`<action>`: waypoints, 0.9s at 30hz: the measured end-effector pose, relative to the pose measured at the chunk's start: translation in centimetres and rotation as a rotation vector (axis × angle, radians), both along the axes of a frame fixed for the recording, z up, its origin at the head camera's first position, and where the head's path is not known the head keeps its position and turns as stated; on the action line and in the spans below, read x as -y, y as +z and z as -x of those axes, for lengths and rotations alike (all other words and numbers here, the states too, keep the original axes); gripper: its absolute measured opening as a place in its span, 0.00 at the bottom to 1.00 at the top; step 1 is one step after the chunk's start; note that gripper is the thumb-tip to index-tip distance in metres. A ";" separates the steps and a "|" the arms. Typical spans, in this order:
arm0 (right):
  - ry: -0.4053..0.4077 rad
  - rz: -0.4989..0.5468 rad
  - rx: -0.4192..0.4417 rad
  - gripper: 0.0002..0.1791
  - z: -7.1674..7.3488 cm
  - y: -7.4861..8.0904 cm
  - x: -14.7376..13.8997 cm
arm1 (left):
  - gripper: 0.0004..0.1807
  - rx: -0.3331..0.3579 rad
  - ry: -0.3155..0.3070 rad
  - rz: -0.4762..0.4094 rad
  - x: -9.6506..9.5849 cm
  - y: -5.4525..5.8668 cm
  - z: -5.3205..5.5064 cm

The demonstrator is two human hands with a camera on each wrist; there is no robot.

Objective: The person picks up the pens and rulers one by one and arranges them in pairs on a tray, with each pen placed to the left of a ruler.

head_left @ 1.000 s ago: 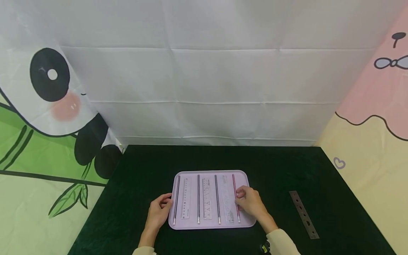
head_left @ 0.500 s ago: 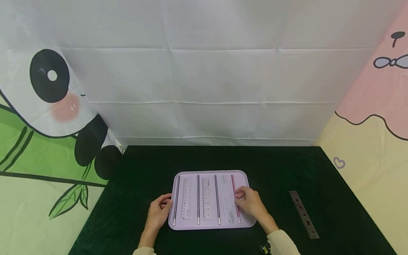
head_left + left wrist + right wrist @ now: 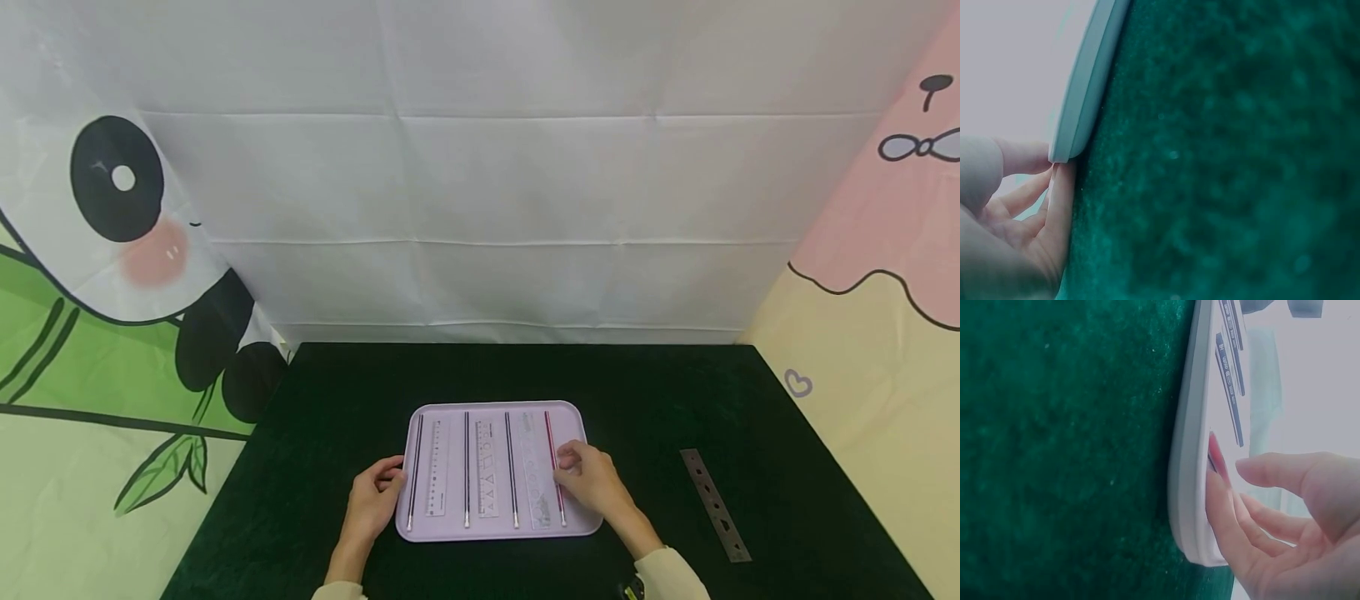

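A lilac tray (image 3: pixel 498 532) lies on the table, bearing pencils and clear rulers in alternating upright rows. My left hand (image 3: pixel 369 502) pinches the tray's left edge; in the left wrist view the thumb (image 3: pixel 1025 157) and fingertips meet at its rim. At the tray's right side my right hand (image 3: pixel 594 481) is beside the red pencil (image 3: pixel 550 429), covering part of it. The right wrist view has a fingertip close against this pencil, while the thumb (image 3: pixel 1272 470) stands apart from it. Black pencils (image 3: pixel 467 467) alternate with a plain ruler (image 3: pixel 437 467) and stencil rulers (image 3: pixel 487 468), including one rightmost (image 3: pixel 535 479).
Another stencil ruler (image 3: pixel 716 506) with cut-out shapes lies slanted on the dark green cloth (image 3: pixel 637 392), right of the tray. A white hanging sheet (image 3: pixel 510 183) backs the table, with cartoon-printed cloth on both sides.
My right hand and sleeve have shifted very slightly to the right. The tray, its pencils and rulers, and my left hand stay in place.
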State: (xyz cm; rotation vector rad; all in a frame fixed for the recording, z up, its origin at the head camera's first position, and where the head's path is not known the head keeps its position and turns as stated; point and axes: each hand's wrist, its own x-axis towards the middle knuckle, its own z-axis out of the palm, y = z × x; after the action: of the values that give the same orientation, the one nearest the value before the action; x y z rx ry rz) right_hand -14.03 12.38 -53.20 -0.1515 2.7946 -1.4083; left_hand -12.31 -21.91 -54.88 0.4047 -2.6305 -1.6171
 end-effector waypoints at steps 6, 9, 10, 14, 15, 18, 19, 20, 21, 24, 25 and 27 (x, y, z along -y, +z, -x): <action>-0.005 0.016 -0.012 0.13 -0.4 0.4 -0.6 | 0.18 0.010 -0.003 -0.007 0.1 0.2 -0.1; -0.012 0.030 -0.018 0.13 -0.6 0.6 -0.9 | 0.18 0.013 -0.003 -0.005 0.1 0.2 -0.1; -0.015 0.031 -0.021 0.13 -0.6 0.6 -0.9 | 0.18 0.014 -0.003 -0.006 0.1 0.2 -0.1; -0.019 0.023 -0.036 0.12 -0.8 0.7 -1.4 | 0.18 0.015 -0.005 -0.009 0.1 0.2 -0.1; -0.017 0.021 -0.041 0.12 -0.9 0.7 -1.5 | 0.18 0.015 -0.006 -0.009 0.1 0.2 -0.1; -0.016 0.022 -0.033 0.12 -0.9 0.5 -1.9 | 0.18 0.014 -0.008 -0.009 0.1 0.2 -0.1; -0.016 0.025 -0.030 0.12 -0.9 0.4 -2.1 | 0.18 0.013 -0.009 -0.008 0.1 0.2 -0.1; -0.016 0.029 -0.032 0.12 -0.9 0.3 -2.2 | 0.18 0.012 -0.009 -0.008 0.1 0.2 -0.1; -0.015 0.032 -0.033 0.12 -0.9 0.3 -2.4 | 0.18 0.011 -0.009 -0.008 0.1 0.2 -0.1; -0.021 0.040 -0.037 0.13 -0.8 0.0 -2.9 | 0.18 0.008 -0.009 -0.008 0.1 0.1 0.0; -0.025 0.044 -0.037 0.14 -0.8 0.0 -3.1 | 0.18 0.008 -0.008 -0.008 0.1 0.1 0.0; -0.035 0.054 -0.036 0.14 -0.9 -0.1 -3.4 | 0.18 0.007 -0.006 -0.006 0.1 0.0 0.0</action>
State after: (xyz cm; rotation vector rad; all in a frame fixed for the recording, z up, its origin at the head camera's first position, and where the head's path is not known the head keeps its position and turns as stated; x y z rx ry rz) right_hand -13.17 15.78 -53.32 -0.1306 2.8021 -1.5051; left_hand -12.33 -21.97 -54.84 0.4045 -2.6350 -1.6289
